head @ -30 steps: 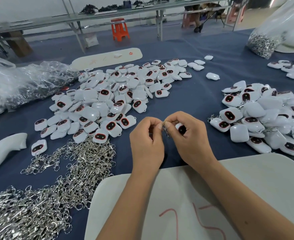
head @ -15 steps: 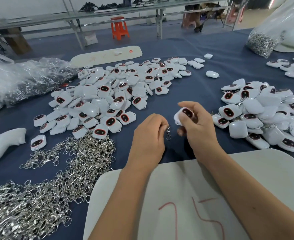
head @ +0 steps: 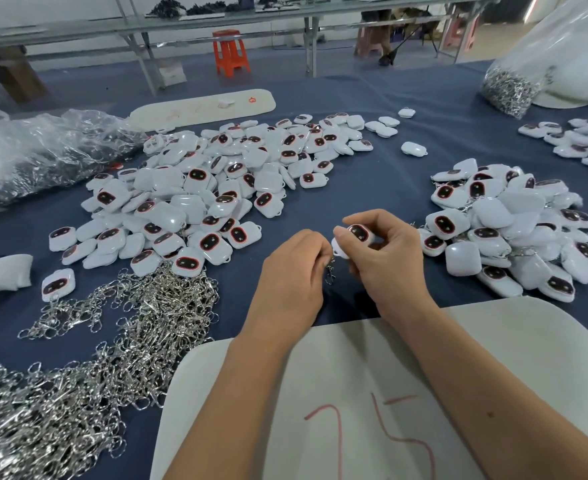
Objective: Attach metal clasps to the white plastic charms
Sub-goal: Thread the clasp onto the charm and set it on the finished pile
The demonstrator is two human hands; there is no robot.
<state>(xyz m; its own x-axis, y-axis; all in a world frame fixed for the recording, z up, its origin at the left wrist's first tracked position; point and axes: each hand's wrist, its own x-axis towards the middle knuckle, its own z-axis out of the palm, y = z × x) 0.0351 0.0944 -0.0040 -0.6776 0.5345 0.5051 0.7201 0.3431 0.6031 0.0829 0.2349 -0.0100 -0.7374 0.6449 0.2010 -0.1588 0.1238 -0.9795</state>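
Right hand: the right hand [head: 387, 259] is raised just above the desk, fingers [head: 361, 220] curled round a small white rounded-square plastic charm with a dark red-rimmed oval face [head: 356, 234]; face turned up and toward the camera.
Left hand: the left hand [head: 294, 271] sits just beside the right, knuckles up, fingertips bent in and pinching the top of a small silver metal clasp [head: 330, 273]; the exact pinch is hidden behind the knuckles.
Clasp: hangs down from the left fingertips, below the lower left corner of the held charm. Whether it is already hooked to the charm's loop cannot be told.
Desk: dark blue cloth-covered desk [head: 372, 181].
Charm supply: broad loose heap of white charms [head: 209, 188] on the far left of centre, some face up, some face down.
Second heap: smaller pile of white charms [head: 507, 223] to the right of the right hand; bits of metal show among them.
Clasp supply: sprawling heap of silver clasps [head: 88, 358] at near left, touching the near edge of the charm heap.
Board: pale flat board with red scrawled marks [head: 372, 393] under both forearms at the near edge.
Bags: crumpled clear plastic bag [head: 43, 150] at far left; another clear bag holding metal pieces [head: 514, 88] at far right.
Background: orange plastic stool [head: 231, 51] on the floor beyond the desk.
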